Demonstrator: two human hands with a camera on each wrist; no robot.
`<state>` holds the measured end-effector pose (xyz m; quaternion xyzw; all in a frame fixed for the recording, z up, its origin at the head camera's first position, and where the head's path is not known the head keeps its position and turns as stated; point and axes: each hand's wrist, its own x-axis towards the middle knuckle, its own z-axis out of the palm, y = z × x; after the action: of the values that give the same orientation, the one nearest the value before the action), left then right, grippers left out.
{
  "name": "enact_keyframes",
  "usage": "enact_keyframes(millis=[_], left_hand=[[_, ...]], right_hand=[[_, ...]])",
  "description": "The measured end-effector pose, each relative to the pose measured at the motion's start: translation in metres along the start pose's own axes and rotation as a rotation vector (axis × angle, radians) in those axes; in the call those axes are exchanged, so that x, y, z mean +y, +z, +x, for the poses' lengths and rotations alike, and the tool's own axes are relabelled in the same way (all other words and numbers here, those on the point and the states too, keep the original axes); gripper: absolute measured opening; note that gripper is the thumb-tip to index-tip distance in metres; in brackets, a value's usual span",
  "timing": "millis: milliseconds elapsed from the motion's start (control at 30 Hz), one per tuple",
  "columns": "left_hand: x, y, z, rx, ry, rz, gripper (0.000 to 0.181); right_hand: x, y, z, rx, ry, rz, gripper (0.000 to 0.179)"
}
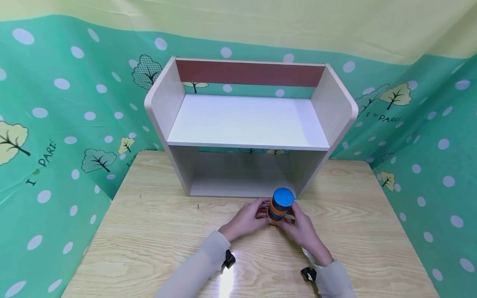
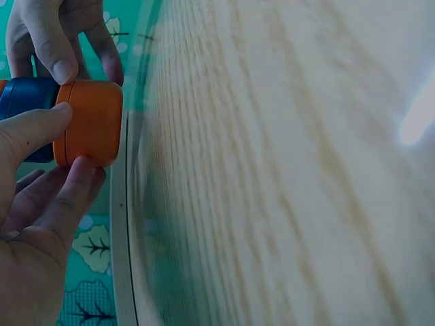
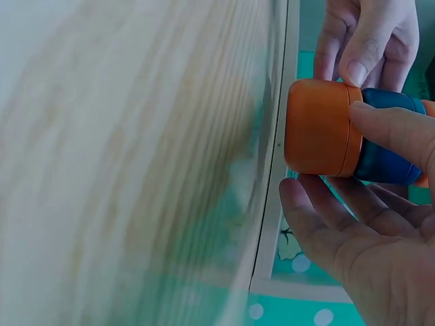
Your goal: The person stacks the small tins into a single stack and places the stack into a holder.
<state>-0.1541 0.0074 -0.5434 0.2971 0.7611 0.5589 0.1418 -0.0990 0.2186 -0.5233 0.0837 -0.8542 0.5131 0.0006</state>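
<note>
A stack of orange and blue cylindrical containers (image 1: 278, 207) is just below and right of the centre of the head view, leaning slightly there, its glossy blue top disc uppermost and an orange piece lowest. The left hand (image 1: 249, 219) grips its left side and the right hand (image 1: 303, 229) its right, thumbs and fingers curled round it. Both wrist views show thumbs pressed near the seam of the orange bottom piece; whether it touches the wood-grain table (image 1: 149, 236) is hard to tell. Behind it, at the centre, stands a two-tier tabletop bookshelf (image 1: 246, 122) with a reddish-brown back rail (image 1: 249, 73). Pale sleeves (image 1: 197, 267) and black wrist mounts (image 1: 229, 259) fill the lower middle; a green polka-dot curtain (image 1: 85, 99) spans the left, top and right.
</note>
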Motion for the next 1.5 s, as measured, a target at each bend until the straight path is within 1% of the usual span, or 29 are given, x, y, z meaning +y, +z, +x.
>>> enact_keyframes(millis=[333, 533, 667, 800, 900, 1067, 1267, 1500], left_hand=[[0.001, -0.016, -0.016, 0.029, -0.007, 0.001, 0.062], [0.001, -0.025, -0.026, 0.062, -0.003, -0.001, 0.062], [0.001, -0.030, -0.032, 0.078, -0.022, 0.003, 0.062], [0.001, -0.035, -0.038, 0.088, -0.043, 0.014, 0.063], [0.002, -0.038, -0.042, 0.088, -0.062, 0.016, 0.064], [0.002, -0.044, -0.047, 0.090, -0.093, -0.001, 0.064], [0.002, -0.050, -0.052, 0.102, -0.100, -0.037, 0.063], [0.002, -0.055, -0.058, 0.116, -0.102, -0.049, 0.064]], right_hand=[[-0.009, 0.014, 0.008, -0.035, -0.009, 0.012, 0.060], [-0.018, 0.023, 0.013, -0.056, 0.007, 0.007, 0.060], [-0.023, 0.029, 0.015, -0.069, 0.006, 0.009, 0.060], [-0.026, 0.033, 0.017, -0.085, -0.018, 0.020, 0.060], [-0.028, 0.036, 0.018, -0.092, -0.036, 0.022, 0.060], [-0.031, 0.041, 0.021, -0.105, -0.040, 0.015, 0.064], [-0.035, 0.048, 0.025, -0.120, -0.042, 0.017, 0.067], [-0.038, 0.053, 0.027, -0.128, -0.048, 0.012, 0.068]])
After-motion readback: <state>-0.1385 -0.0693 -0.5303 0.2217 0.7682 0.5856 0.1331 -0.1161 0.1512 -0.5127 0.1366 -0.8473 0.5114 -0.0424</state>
